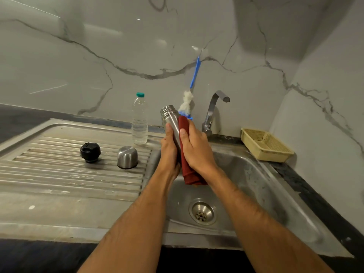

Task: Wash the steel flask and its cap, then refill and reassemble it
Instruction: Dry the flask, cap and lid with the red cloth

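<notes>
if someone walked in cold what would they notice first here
First, both hands raised over the sink basin: the left hand grips the steel flask, mouth up and tilted, while the right hand presses a dark red cloth against its side. Next, the black stopper and steel cup cap standing apart on the ribbed drainboard to the left.

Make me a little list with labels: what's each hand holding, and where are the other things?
left hand: holds the steel flask over the sink
right hand: presses a red cloth on the flask
black stopper: on the drainboard
steel cup cap: upside down beside the stopper
water bottle: standing behind the cap, lid on
</notes>
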